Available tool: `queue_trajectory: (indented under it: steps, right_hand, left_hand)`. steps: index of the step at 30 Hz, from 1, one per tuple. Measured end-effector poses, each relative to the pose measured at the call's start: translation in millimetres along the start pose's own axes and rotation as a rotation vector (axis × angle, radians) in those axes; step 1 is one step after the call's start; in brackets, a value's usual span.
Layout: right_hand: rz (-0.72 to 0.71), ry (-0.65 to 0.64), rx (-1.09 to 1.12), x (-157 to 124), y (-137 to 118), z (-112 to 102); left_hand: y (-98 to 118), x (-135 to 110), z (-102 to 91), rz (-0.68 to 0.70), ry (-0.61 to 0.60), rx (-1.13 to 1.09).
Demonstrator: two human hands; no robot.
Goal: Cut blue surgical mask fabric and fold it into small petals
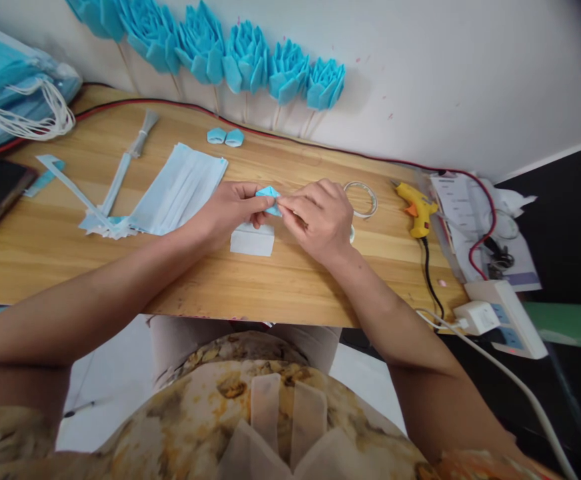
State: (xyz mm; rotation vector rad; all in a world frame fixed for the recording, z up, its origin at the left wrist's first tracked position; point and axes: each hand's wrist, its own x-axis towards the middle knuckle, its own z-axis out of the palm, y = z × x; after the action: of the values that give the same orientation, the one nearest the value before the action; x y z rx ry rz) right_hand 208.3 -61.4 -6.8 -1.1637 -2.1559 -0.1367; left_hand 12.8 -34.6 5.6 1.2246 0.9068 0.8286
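White cloth piece [252, 240] lies nearest on wooden table [280, 287]. Just above it, left hand [230, 210] and right hand [318, 217] both pinch a small folded blue piece [269, 197]. Left: mask stack [178, 190]. Right: glue gun [417, 208]. Far wall: blue flowers [250, 57].

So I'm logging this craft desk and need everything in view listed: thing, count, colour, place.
folded piece: 1, blue, pinched between both hands
white sheet: 1, under the hands
face masks: a stack, pale blue, left of centre
cut strips: several, pale blue, far left
paper flowers: a row, blue, against the wall
small petals: 2, blue, near the wall
tape roll: 1, clear, right of the hands
glue gun: 1, yellow, right
power strip: 1, white, right edge
desk: 1, wood
left hand: 1
right hand: 1
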Motion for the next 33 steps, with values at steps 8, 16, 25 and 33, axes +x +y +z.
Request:
queue_trajectory:
  steps: [8,16,25,33]
  right_hand:
    - [-0.1,-0.076,-0.11,1.3,1.7,-3.8]
    - [0.03,-0.064,0.023,2.2,2.3,-7.5]
    - [0.336,-0.218,0.543,4.0,7.9,-1.8]
    - [0.444,-0.132,0.712,2.9,3.9,4.2]
  left_hand:
    - [-7.6,2.7,-0.3,-0.041,-0.014,-0.108]
    - [0.7,3.4,-3.3,-0.005,0.038,0.057]
    - [-0.1,3.2,-2.7,0.126,0.009,0.269]
    - [-1.0,5.2,-3.7,0.158,-0.027,0.158]
